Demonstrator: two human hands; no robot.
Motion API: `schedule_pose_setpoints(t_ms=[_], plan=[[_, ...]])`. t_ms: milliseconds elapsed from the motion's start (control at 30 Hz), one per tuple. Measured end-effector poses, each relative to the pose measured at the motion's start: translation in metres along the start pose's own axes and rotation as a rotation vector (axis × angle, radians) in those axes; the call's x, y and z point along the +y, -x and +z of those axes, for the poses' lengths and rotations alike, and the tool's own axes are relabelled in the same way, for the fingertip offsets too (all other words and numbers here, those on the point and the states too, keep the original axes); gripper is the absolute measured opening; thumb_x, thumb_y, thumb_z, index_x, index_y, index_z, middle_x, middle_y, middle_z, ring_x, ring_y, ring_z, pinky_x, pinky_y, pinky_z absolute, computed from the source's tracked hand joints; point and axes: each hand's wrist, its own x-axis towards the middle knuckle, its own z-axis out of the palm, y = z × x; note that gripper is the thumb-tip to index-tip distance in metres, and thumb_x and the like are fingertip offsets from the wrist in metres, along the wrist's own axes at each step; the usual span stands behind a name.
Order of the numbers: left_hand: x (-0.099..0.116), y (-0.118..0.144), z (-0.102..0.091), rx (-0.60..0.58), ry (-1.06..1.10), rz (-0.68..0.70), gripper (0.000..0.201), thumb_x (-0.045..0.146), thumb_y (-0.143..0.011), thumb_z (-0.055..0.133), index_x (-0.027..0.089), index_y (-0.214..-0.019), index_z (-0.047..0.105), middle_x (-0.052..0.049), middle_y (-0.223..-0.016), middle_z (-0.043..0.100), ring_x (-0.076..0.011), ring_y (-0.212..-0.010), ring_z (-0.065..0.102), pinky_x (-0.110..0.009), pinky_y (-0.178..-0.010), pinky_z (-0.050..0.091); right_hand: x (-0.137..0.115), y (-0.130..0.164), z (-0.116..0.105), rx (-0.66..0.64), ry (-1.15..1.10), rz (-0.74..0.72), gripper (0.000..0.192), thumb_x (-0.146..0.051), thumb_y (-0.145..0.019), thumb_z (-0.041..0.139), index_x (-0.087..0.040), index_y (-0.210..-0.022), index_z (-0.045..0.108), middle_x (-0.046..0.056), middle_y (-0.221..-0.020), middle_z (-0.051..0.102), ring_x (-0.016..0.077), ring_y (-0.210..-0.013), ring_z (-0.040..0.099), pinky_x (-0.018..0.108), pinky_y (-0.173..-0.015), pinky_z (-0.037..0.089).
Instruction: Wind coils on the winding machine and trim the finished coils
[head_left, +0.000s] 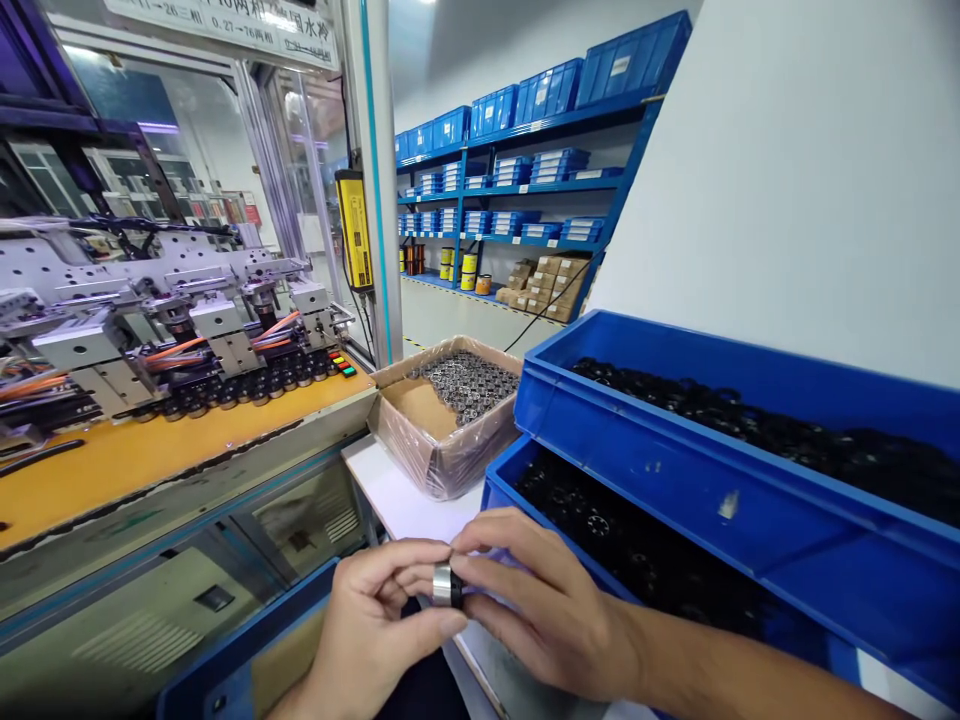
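Between my hands, low in the middle of the head view, is a small stator core (442,585), a shiny silver cylinder with a black end piece (456,592) on its right side. My left hand (360,625) closes its thumb and fingers about the silver part. From the right, my right hand (544,605) presses its fingertips against the black end piece; its fingers hide part of it. Just beyond my right hand is a lower blue bin (499,484) holding black ring-shaped parts.
An upper blue bin (675,452) with black parts rests above the lower one. A plastic-wrapped cardboard box (442,472) of metal cores stands on a white table (390,490). At left is a machine with an orange worktop (187,440). Blue shelves (540,188) stand behind.
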Motion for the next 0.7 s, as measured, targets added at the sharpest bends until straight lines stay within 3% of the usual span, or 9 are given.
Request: schedule_pose_setpoints(t_ms=[700], plan=[[0.0018, 0.0013, 0.0024, -0.006, -0.004, -0.005, 0.041, 0.002, -0.063, 0.083, 0.026, -0.096, 0.08, -0.002, -0.085, 0.082, -0.0136, -0.073, 0.076, -0.014, -0.07, 0.058, -0.0075, -0.0023, -0.0013, 0.043, 0.061, -0.009, 0.019, -0.007, -0.093, 0.055, -0.011, -0.112, 0.058, 0.013, -0.1, 0.064, 0.0182, -0.093, 0.063, 0.032, -0.078, 0.059]])
